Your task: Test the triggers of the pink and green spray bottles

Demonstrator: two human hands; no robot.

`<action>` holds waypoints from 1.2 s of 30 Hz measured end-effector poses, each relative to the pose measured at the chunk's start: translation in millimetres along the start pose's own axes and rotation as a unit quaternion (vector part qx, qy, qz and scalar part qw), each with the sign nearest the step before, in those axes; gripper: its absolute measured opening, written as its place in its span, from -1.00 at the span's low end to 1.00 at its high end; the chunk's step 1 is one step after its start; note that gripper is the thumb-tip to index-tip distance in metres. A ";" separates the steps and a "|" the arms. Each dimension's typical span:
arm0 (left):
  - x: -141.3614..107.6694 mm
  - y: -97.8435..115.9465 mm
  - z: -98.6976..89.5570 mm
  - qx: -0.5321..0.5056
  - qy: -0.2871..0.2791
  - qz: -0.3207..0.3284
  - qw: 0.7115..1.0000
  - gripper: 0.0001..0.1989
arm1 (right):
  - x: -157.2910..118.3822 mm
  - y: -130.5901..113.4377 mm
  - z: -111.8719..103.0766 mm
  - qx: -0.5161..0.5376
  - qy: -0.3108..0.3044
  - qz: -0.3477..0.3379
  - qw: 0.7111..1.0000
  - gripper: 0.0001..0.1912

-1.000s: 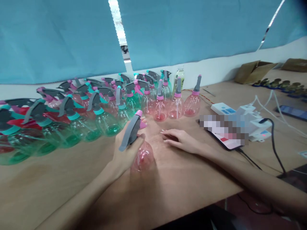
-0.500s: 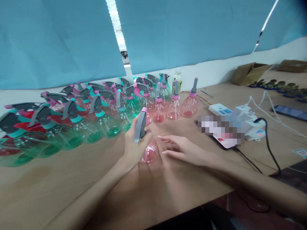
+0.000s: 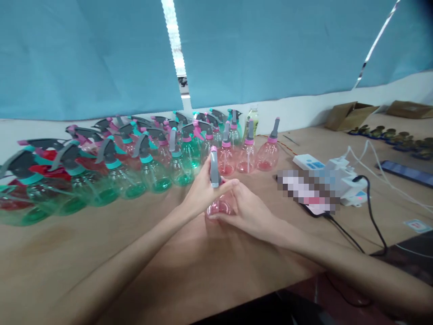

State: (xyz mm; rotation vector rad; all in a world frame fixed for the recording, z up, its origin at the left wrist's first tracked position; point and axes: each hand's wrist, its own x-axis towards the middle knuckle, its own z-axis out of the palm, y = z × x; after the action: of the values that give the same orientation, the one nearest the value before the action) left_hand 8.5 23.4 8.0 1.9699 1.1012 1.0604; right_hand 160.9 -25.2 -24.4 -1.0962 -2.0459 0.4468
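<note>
A clear pink spray bottle (image 3: 220, 207) stands upright on the brown tabletop (image 3: 189, 271), its grey and pink trigger head (image 3: 214, 168) on top. My left hand (image 3: 202, 187) is closed around the neck just below the head, with its far fingers hidden. Against the bottle's right side lies my right hand (image 3: 250, 210), curved round the body, thumb low at the front. Just behind are several pink spray bottles (image 3: 246, 160) in a row. To the left stand several green spray bottles (image 3: 158, 176) with grey and teal heads.
Right of my hands lies a phone (image 3: 314, 203) with a cable, beside a white power strip (image 3: 307, 161) with plugged-in chargers. A drink bottle (image 3: 252, 121) stands by the wall. Farther right are cardboard boxes (image 3: 350, 116), several small dark items (image 3: 399, 137) and another phone (image 3: 407, 171).
My right hand has come in from beside the bottle and now grips its body. My left hand stays on the neck. The trigger head stands more upright, and the view has shifted slightly.
</note>
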 end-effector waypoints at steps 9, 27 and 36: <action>-66.0 -39.6 -40.1 0.084 -0.016 -0.032 0.996 -0.21 | 5.3 1.6 16.1 -0.043 0.034 0.005 0.998 -0.40; -93.4 -85.0 -47.6 0.390 -0.100 0.055 0.914 -0.62 | 96.9 30.3 36.4 -0.197 0.044 0.090 0.975 -0.51; -94.3 -83.8 -49.1 0.390 -0.103 0.042 0.914 -0.62 | 121.5 32.5 39.5 -0.234 0.015 0.146 0.961 -0.51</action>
State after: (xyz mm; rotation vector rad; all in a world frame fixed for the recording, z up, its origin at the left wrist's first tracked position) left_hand -95.9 -15.6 -68.8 2.6827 1.4707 0.4372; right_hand 107.3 94.8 -14.2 -1.6893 -2.0208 0.0805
